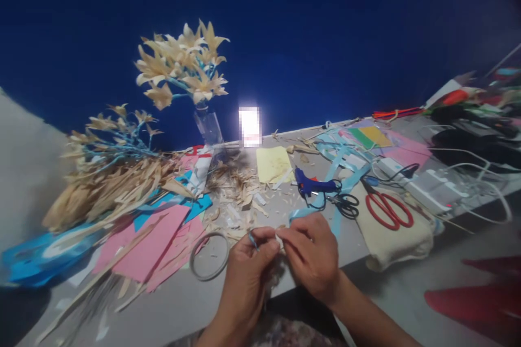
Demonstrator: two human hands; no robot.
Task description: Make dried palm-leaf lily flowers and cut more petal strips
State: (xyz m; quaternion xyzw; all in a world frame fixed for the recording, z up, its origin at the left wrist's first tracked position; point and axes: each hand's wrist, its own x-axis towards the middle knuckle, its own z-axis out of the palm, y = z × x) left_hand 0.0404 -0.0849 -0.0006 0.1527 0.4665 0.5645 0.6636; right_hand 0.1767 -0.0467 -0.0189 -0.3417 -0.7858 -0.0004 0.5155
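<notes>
My left hand (250,268) is closed, its thumb and forefinger pinched together just above the table's front edge. A thin light-blue piece (253,239), like a wrapped stem or strip, shows between its fingers. My right hand (315,252) pinches at the same spot, fingertips almost touching the left ones. Between the two sets of fingertips sits a small whitish piece (279,239), mostly hidden, whose kind I cannot make out. Light-blue ribbon (299,214) lies just behind my right hand. A grey tape ring (209,256) rests to the left of my left hand.
Pale husk flowers (187,65) on blue stems stand in a clear vase (208,124). Dried husks (106,190) and pink paper (154,241) lie left. A blue glue gun (315,183), black scissors (345,205), red-handled scissors (388,210) on a cream cloth (380,236) and a power strip (431,190) lie right.
</notes>
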